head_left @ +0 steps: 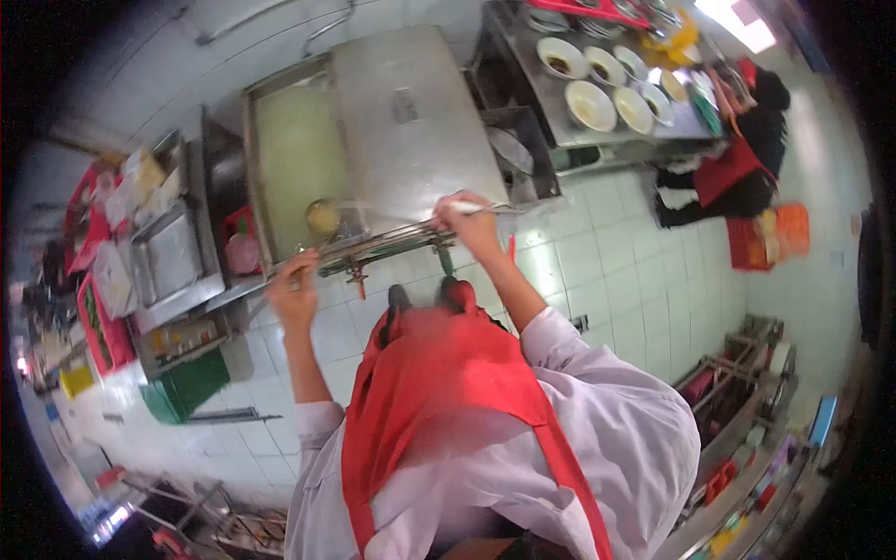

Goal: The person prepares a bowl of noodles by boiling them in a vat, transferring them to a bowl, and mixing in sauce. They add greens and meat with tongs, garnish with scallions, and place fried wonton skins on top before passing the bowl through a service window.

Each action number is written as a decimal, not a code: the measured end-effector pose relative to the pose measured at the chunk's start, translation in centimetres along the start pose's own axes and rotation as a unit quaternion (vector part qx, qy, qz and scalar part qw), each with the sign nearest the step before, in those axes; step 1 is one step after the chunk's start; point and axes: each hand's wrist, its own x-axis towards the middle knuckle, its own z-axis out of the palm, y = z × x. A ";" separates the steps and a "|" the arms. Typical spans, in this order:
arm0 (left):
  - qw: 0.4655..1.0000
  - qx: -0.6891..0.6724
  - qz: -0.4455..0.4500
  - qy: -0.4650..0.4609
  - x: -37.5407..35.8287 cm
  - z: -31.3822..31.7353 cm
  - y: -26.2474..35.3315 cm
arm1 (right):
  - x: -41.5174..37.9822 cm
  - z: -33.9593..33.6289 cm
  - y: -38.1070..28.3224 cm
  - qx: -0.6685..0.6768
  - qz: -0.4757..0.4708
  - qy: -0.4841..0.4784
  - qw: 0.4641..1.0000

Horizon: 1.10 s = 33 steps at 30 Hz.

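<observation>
at the front edge of a steel cooking station (411, 112), both hands are raised over its rail. left hand (295, 291): fingers curled, closed around the near end of a thin metal handle (373, 245) that runs along the rail. the handle leads to a ladle bowl (323, 217) holding something yellowish, sitting low in the open vat of pale liquid (297, 154). right hand (469, 222): clenched around a slim white-handled utensil (481, 207), tip pointing away to the right; probably a pair of chopsticks or tongs, the fisheye blur prevents a firmer reading. one flat steel lid covers the right half of the station.

count: seven white bowls (590, 105) on the steel counter beyond, in two rough rows, some with dark sauce in them. one second person (747, 159) in a red apron stands by that counter. one red apron (448, 383) over white sleeves on the wearer.
</observation>
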 end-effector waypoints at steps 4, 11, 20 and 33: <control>0.998 -0.059 -0.007 -0.008 2.3 -3.3 2.0 | 1.4 -10.0 0.1 0.100 -0.106 0.273 0.951; 0.997 -0.062 0.044 -0.033 5.4 -5.8 5.0 | 6.0 -20.1 8.8 -0.072 -0.032 0.287 0.955; 0.992 -0.108 0.030 0.049 6.8 -6.7 4.4 | -1.7 -16.4 9.6 -0.122 0.082 0.444 0.884; 0.968 0.031 0.107 0.224 9.4 -0.7 6.7 | -0.9 15.3 -4.1 0.154 0.151 -0.287 0.933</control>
